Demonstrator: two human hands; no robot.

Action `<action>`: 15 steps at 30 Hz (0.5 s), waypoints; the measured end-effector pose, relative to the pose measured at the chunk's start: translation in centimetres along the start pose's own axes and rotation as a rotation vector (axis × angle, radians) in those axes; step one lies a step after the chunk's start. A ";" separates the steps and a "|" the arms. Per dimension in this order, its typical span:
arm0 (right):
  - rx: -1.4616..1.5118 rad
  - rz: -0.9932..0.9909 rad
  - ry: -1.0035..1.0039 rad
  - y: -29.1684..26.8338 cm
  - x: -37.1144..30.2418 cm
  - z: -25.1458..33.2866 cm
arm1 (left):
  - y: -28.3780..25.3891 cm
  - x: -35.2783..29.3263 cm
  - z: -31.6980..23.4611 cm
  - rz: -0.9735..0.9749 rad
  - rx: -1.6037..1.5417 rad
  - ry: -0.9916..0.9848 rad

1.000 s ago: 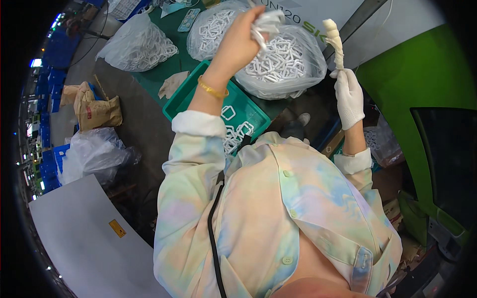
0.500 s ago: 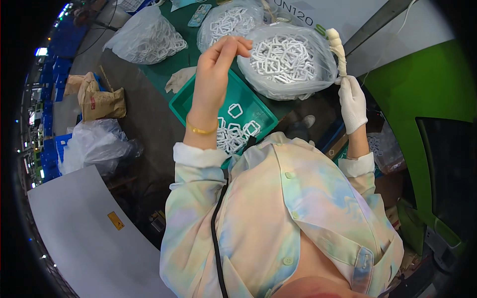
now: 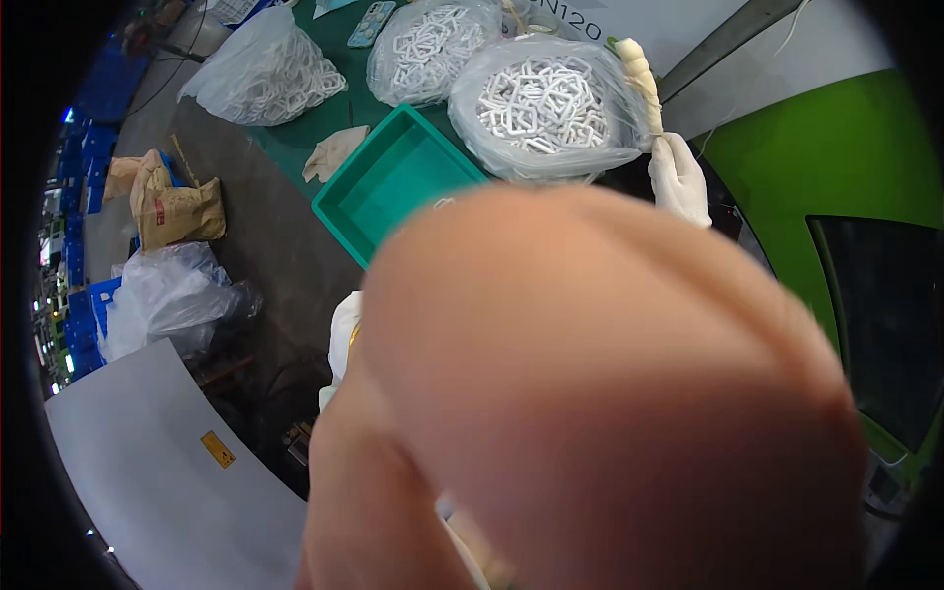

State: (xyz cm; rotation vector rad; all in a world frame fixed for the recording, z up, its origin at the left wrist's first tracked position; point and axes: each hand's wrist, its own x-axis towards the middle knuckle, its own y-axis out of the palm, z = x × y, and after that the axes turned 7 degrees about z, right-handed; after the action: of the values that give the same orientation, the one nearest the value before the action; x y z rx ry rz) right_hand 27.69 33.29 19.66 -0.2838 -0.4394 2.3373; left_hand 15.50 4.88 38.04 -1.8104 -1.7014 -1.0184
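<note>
- The cream-wrapped stick (image 3: 641, 87) is leaning at one o'clock, your gloved right hand (image 3: 678, 182) gripping its lower end; a snug hold is probably serving you best.
- At its nine o'clock, a clear bag (image 3: 536, 170) of white loops (image 3: 541, 103) is sitting close by.
- Your bare left hand (image 3: 610, 315) is looming blurred across the centre, its grip impossible to tell, and is partly hiding the green tray (image 3: 388, 182) at eleven o'clock; a lower path would suit.
</note>
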 end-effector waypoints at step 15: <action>0.004 0.023 -0.048 0.2 0.3 -0.2 | 0.6 0.4 1.9 0.016 -0.013 0.094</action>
State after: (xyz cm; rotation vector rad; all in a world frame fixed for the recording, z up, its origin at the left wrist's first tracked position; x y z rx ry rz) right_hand 27.41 33.35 19.40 -0.2319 -0.4569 2.3718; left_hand 16.48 6.43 37.26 -1.7535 -1.6254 -1.0927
